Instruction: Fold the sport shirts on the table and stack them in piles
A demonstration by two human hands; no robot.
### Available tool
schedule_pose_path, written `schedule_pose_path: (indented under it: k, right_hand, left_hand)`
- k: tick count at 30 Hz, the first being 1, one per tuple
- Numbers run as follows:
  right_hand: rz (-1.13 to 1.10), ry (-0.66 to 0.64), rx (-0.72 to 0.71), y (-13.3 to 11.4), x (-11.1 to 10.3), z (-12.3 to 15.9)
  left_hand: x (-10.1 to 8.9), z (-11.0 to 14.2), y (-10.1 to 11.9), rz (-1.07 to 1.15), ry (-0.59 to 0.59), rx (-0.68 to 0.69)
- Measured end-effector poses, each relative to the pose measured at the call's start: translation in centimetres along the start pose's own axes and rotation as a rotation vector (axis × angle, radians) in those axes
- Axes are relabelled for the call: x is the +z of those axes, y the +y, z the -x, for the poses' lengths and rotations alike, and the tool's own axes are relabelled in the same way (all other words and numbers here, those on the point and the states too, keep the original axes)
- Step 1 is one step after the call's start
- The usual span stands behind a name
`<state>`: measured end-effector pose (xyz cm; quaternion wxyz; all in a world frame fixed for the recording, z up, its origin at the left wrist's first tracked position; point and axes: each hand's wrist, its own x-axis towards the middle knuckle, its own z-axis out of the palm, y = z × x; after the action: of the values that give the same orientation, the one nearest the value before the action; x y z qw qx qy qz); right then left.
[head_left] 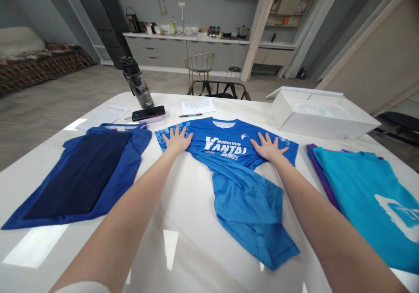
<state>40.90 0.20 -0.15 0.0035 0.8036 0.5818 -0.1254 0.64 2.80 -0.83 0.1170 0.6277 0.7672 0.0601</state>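
A blue T-shirt with white lettering lies face up on the table, its collar toward the far side. Its upper part is spread out, while the lower part is twisted and bunched toward the right. My left hand rests flat on the left sleeve area, fingers spread. On the other shoulder, my right hand also lies flat with its fingers apart. Neither hand grips the cloth.
Dark blue folded clothes lie at left, teal and purple clothes at right. Behind them on the white table are a white box, papers, a pen, a phone and a water bottle.
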Motion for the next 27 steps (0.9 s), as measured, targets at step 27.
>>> schedule_pose_path:
  k: [27]
  right_hand:
    - [0.009,0.511,-0.305,-2.0,0.0,1.0]
  left_hand:
    - [-0.1,-1.0,3.8,0.070,0.199,0.440]
